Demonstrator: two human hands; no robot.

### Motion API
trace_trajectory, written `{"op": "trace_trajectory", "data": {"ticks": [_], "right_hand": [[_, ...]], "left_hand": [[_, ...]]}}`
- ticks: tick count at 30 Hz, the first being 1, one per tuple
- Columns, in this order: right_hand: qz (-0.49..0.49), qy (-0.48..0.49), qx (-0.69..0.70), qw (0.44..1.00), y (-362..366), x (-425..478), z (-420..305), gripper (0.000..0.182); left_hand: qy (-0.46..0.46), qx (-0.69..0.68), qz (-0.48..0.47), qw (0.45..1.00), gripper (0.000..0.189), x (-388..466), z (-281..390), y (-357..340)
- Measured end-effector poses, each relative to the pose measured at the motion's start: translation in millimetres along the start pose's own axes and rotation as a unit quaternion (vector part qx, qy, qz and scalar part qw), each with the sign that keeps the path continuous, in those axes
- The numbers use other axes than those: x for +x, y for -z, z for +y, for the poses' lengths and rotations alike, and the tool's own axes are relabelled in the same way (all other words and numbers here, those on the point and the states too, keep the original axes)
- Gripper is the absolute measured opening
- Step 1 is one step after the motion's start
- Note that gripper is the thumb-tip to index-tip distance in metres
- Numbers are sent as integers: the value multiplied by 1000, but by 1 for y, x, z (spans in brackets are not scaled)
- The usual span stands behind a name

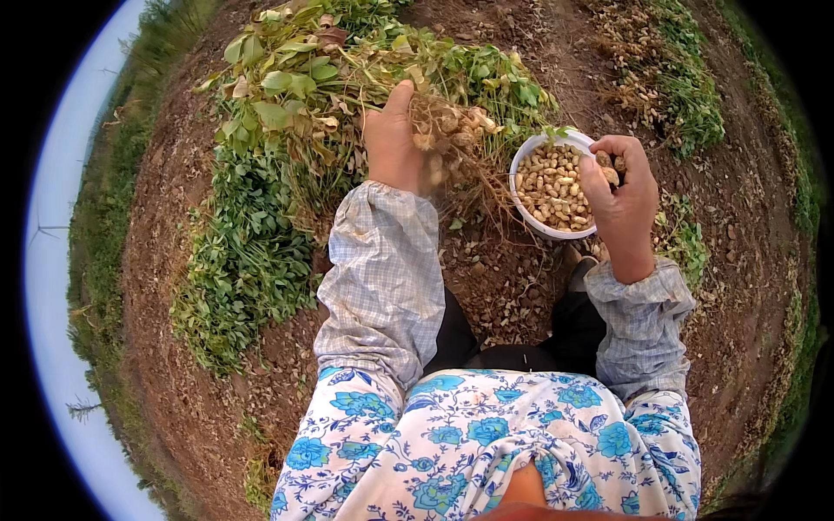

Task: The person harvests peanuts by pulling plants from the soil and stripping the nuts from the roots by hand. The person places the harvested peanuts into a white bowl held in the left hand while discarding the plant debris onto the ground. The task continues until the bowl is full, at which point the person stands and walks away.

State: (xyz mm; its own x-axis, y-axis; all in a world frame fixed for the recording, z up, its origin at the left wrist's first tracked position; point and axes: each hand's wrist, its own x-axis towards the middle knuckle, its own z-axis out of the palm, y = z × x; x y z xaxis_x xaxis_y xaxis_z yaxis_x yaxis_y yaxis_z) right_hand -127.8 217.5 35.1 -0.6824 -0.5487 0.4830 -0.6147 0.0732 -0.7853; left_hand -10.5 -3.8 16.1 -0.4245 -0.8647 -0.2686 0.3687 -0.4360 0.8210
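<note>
My left hand [393, 143] grips the stems of an uprooted peanut plant [287, 81], its thumb pointing away from me. From the right side of that fist hang thin roots and a cluster of peanut pods [459, 127]. My right hand [622, 189] is curled around a few loose peanut pods [609, 170], over the right side of a white bucket [520, 207]. Shelled-in peanuts [554, 185] cover the inside of the bucket up to some way below its rim. Root ends from the held plant reach the bucket's left side.
A heap of green peanut plants [251, 260] lies to the left on brown soil [502, 293]. Another row of pulled plants with pods [658, 78] is at the upper right. My shoe [582, 270] is just below the bucket. Green brush [98, 260] borders the field.
</note>
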Motion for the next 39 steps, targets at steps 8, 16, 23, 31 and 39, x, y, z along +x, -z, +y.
{"op": "trace_trajectory", "data": {"ticks": [8, 16, 23, 31, 39], "right_hand": [[-148, 5, -69, 987, -30, 12, 47, 38], [-134, 148, -67, 978, -59, -5, 18, 22], [-158, -47, 141, 976, -26, -3, -4, 14], [-220, -177, 90, 955, -52, 3, 31, 34], [-191, -173, 83, 963, -67, 1, 45, 31]], "left_hand": [[-1, 12, 46, 999, 22, 2, -20, -3], [1, 81, -50, 995, 55, 13, -46, 2], [-46, 27, 4, 999, 24, 22, -32, 9], [-176, 122, -68, 974, 46, 5, -56, -10], [-246, 215, -68, 943, 53, 9, -65, -8]]}}
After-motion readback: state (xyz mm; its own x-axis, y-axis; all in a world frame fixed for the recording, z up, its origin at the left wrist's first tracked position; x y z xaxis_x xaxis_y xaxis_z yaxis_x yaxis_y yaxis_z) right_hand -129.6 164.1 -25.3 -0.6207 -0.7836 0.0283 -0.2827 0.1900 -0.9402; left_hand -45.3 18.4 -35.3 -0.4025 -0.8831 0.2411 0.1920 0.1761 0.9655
